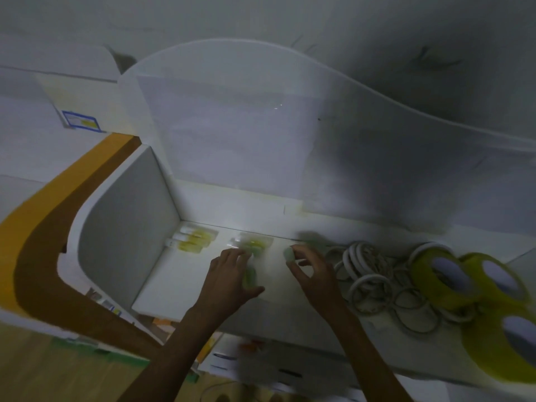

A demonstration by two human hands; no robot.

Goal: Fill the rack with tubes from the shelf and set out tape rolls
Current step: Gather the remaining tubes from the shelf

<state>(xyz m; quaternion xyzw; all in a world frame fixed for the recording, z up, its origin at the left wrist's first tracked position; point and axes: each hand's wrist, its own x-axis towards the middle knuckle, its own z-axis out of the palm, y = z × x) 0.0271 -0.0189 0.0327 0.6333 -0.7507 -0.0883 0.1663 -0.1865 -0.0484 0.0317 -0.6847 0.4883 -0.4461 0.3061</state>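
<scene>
On the shelf (162, 274), the left hand (229, 278) curls round a blurred tube (249, 275), and the right hand (311, 266) pinches another tube (289, 253) by its pale cap. They look light, stiff, slick and likely breakable, best gripped mid-barrel. Farther back lie more tubes (190, 240), clear with yellow-green contents.

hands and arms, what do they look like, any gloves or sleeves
Both are bare: no gloves, sleeves, watch or rings show on the left hand or the right hand. The forearms are uncovered to the frame's bottom edge. Motion blur hides finer detail on the fingers.
</scene>
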